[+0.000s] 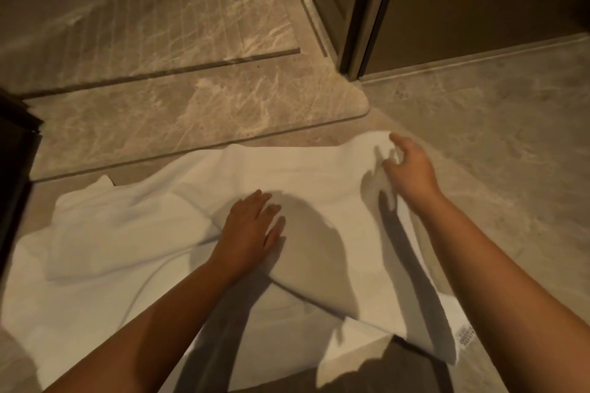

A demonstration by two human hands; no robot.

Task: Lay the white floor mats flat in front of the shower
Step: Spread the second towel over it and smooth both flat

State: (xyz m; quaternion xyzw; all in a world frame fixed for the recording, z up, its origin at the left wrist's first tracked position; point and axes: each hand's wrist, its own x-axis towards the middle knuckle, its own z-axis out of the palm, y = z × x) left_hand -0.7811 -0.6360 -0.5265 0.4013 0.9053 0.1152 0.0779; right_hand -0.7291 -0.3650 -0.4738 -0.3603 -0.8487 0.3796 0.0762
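**Spreading step, top mat not yet flat**

Far left: dark cabinet edge [16,169] close to the mats; limits spread that way. A folded white terry floor mat [127,233] lies bunched on a larger white mat [64,313] spread on the marble floor [479,137]. Left hand [249,233]: grip released, palm pressing flat on the upper white mat [303,175]. Right hand [412,169]: grip pinched on that mat's far right corner, lifting it. Raised marble shower threshold [191,115] lies just beyond the mats; door frame post [360,25] stands at its right end.

Judgement: next, draw the corner outward and lay it down, then unfold the left bundle. Overlap may wrinkle.
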